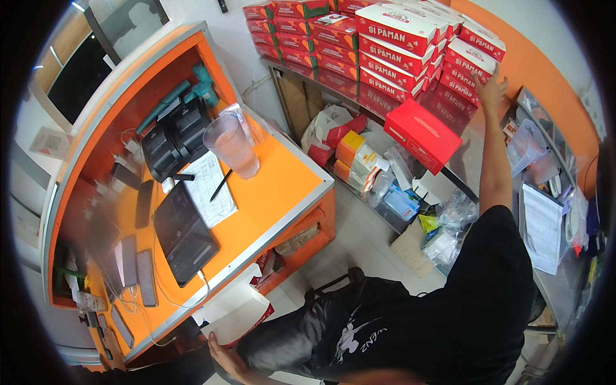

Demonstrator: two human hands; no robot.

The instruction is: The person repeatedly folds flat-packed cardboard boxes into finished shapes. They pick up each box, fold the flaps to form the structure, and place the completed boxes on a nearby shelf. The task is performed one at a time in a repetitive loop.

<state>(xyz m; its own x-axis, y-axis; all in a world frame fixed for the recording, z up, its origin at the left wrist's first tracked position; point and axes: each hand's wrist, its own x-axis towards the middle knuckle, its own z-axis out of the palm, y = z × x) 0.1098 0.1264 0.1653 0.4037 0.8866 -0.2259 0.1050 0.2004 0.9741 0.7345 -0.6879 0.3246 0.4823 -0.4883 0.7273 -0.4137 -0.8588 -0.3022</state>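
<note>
My right arm stretches up to the far right, and my right hand (492,90) is at the end of a stack of white and red flat boxes (471,58). Its fingers are spread and it grips nothing. Low in the view, my left hand (224,356) holds the edge of an unfolded white and red carton (240,311), which stands partly open beside the orange counter. A plain red box (423,135) sits at the front edge of the metal table (449,106), nearer to me than the stacks.
On the orange counter (282,176) are a clear plastic cup (232,147), a tablet (184,234), a pen, paper sheets and several phones. Another person's hand (113,350) rests at its lower left. More red boxes (298,35) stand at the back. Packages (359,160) fill the shelf below.
</note>
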